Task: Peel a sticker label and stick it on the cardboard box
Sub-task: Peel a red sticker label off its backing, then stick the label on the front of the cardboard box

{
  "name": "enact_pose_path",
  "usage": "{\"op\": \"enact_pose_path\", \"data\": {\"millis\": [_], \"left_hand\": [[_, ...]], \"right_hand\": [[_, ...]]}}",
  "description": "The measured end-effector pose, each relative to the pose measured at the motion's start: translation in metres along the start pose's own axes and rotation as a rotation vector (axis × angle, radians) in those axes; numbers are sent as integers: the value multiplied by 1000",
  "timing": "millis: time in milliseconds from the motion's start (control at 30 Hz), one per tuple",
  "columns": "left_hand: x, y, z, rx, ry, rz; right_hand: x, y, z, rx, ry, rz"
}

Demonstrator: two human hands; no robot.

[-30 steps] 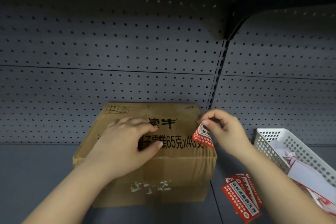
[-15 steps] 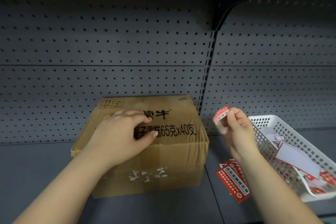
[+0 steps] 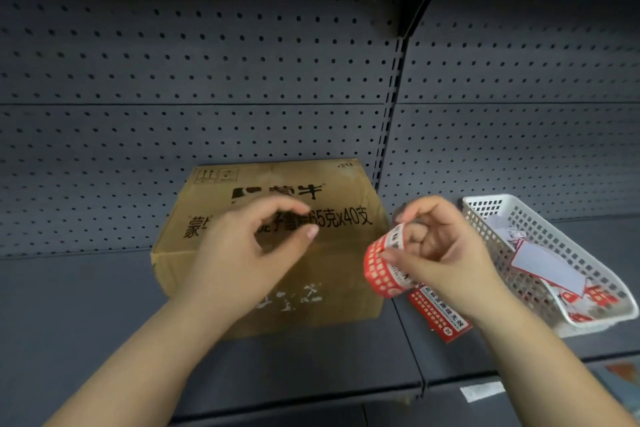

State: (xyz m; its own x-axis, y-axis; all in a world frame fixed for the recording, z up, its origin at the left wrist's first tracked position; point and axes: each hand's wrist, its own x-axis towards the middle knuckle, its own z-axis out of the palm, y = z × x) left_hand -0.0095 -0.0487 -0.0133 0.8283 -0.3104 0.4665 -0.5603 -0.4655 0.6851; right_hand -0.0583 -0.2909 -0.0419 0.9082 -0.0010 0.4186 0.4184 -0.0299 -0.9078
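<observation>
A brown cardboard box with black printed characters sits on the grey shelf against the pegboard. My left hand hovers just over its top, fingers curled and apart, holding nothing. To the box's right, my right hand pinches a red and white sticker label that curls around its fingers, clear of the box. A small stack of the same red labels lies on the shelf beneath that hand.
A white plastic basket with white backing papers and label scraps stands at the right on the shelf. A perforated back wall rises behind. An upright post divides the bays. The shelf's front edge runs near my forearms.
My right hand drew the label away from the box's right corner, rightwards and lower, and it now curls in the fingers. My left hand lifted off the box top and loosened.
</observation>
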Motion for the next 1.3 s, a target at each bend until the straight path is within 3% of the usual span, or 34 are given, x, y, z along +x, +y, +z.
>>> {"op": "enact_pose_path", "data": {"millis": [200,400,600,733,867,933,1067,1300], "left_hand": [[-44,-3,14,-10,-114,61],[-66,-43,28,-121,-146,-127],[-85,-76,30,-437,-154,-419],[-97,-82,31,-667,-53,-607],[-98,-84,37,-732,-6,-696],[-96,-88,40,-589,17,-631],[-90,-98,38,-97,60,-301],[-88,-101,39,263,32,-120]], "right_hand": [[-15,13,48,-235,-122,52],[-31,39,78,-296,-151,145],[-50,65,88,-473,50,243],[-56,75,98,-377,136,443],[-56,77,104,-392,218,396],[-55,78,102,-495,234,321],[-53,79,101,-590,221,261],[-45,81,102,-747,249,210]]}}
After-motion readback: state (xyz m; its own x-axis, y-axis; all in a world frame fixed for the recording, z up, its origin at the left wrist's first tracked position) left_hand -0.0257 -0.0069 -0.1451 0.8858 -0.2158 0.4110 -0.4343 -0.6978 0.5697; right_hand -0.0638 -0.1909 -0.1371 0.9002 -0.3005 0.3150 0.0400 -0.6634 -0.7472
